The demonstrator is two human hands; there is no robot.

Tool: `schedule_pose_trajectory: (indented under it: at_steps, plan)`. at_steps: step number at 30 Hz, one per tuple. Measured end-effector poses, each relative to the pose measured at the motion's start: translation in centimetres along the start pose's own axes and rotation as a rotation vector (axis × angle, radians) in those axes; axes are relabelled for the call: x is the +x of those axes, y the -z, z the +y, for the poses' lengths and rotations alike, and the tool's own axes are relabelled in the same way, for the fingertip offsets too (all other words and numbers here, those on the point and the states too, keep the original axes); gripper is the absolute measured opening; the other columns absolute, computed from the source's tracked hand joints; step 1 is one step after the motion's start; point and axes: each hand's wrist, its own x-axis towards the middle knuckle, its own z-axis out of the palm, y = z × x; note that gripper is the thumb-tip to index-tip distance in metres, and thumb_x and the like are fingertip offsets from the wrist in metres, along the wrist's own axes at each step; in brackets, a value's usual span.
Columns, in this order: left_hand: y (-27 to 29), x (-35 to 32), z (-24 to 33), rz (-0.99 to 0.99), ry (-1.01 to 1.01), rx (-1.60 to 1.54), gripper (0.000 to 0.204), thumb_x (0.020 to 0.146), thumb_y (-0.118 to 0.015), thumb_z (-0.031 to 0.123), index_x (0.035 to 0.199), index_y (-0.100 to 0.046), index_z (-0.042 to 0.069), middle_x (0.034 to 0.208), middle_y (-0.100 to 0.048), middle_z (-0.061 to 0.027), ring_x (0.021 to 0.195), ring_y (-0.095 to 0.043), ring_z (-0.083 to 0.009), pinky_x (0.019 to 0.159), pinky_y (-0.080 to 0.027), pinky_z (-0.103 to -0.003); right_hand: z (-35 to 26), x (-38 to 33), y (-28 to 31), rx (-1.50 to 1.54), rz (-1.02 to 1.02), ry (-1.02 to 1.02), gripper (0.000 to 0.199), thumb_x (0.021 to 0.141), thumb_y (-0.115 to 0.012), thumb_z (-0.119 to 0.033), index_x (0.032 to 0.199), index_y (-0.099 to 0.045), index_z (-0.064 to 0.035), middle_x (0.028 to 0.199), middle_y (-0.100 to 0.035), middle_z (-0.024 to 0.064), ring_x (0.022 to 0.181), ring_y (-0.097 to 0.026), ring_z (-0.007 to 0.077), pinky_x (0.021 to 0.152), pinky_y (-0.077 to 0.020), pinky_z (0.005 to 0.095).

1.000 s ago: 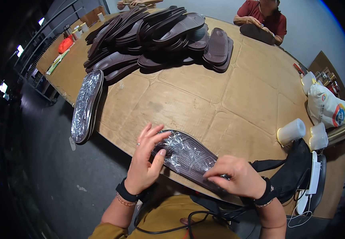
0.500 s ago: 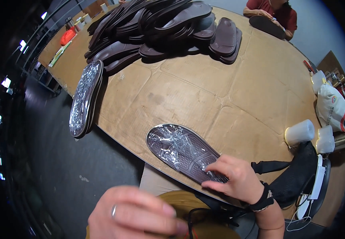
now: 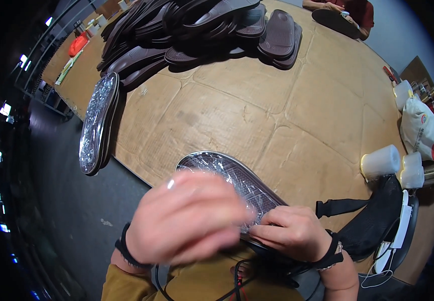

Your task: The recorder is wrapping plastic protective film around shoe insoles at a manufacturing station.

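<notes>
A dark brown shoe sole (image 3: 244, 181) with a textured face lies near the table's front edge, with clear, shiny plastic film over it. My right hand (image 3: 295, 228) is at its near end, fingers closed and pinching the edge of the film-covered sole. Above the sole's left part hovers my left hand (image 3: 189, 215), smeared by motion, so its fingers cannot be read. It hides the lower left side of the sole. A stack of film-wrapped soles (image 3: 97, 123) rests at the table's left edge, partly overhanging it.
A large pile of brown soles (image 3: 141, 30) covers the far left of the cardboard-topped table (image 3: 227, 115). To the right are translucent rolls (image 3: 380, 161), a white bag (image 3: 422, 128), a black strap (image 3: 340, 206) and a white power strip (image 3: 402, 220). Across the table, a person holds a sole (image 3: 335, 22).
My left hand has moved up and forward over the sole. My right hand's fingers have drawn together at the sole's near end. The whole view has shifted slightly.
</notes>
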Motion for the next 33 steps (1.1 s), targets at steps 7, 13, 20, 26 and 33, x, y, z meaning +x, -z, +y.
schedule_pose_trajectory:
  at_steps: [7, 13, 20, 26, 33]
  plan:
    - [-0.9, -0.4, -3.0, -0.328, 0.205, 0.196, 0.034, 0.076, -0.086, 0.008, 0.107, -0.073, 0.009, 0.102, -0.068, -0.0076, 0.103, -0.067, -0.0293, 0.092, -0.052, -0.041, -0.1, -0.3, 0.2, -0.025, -0.007, -0.001, 0.01, 0.086, -0.072, -0.013, 0.096, -0.073, -0.0147, 0.074, -0.056, 0.0005, 0.067, -0.064, 0.0194, 0.056, -0.0519, 0.0346]
    - [-2.7, 0.6, -5.1, -0.475, 0.147, 0.274, 0.048, 0.072, -0.088, 0.012, 0.113, -0.065, 0.011, 0.116, -0.06, -0.0095, 0.116, -0.058, -0.032, 0.1, -0.045, -0.043, -0.5, -0.2, 0.0, -0.029, 0.014, -0.003, 0.008, 0.085, -0.078, -0.015, 0.092, -0.074, -0.0142, 0.073, -0.056, 0.0011, 0.068, -0.064, 0.02, 0.057, -0.0522, 0.0352]
    - [-5.2, 0.3, -6.1, -0.539, -0.104, 0.462, 0.043, 0.072, -0.081, 0.014, 0.109, -0.061, 0.012, 0.118, -0.057, -0.008, 0.122, -0.056, -0.0286, 0.108, -0.039, -0.046, -0.5, -0.1, 0.1, -0.038, 0.037, 0.014, 0.011, 0.083, -0.081, -0.016, 0.09, -0.073, -0.0117, 0.074, -0.058, 0.0015, 0.068, -0.064, 0.0205, 0.059, -0.0529, 0.0355]
    - [-4.8, -0.2, -6.0, -0.46, -0.177, 0.516, 0.037, 0.072, -0.077, 0.014, 0.105, -0.06, 0.013, 0.118, -0.058, -0.0063, 0.124, -0.055, -0.0264, 0.11, -0.038, -0.046, -0.6, -0.1, 0.3, -0.046, 0.039, 0.002, 0.012, 0.084, -0.081, -0.017, 0.089, -0.073, -0.0097, 0.076, -0.062, 0.0024, 0.07, -0.065, 0.0222, 0.061, -0.0536, 0.0363]
    - [-3.4, -1.2, -6.9, -0.347, -0.196, 0.467, 0.021, 0.075, -0.08, 0.017, 0.088, -0.064, 0.015, 0.112, -0.063, -0.0014, 0.117, -0.06, -0.0225, 0.105, -0.04, -0.045, -0.6, 0.0, 0.3, -0.038, 0.026, -0.004, 0.013, 0.085, -0.081, -0.017, 0.089, -0.073, -0.0093, 0.079, -0.065, 0.0031, 0.071, -0.066, 0.0231, 0.062, -0.0542, 0.0363]
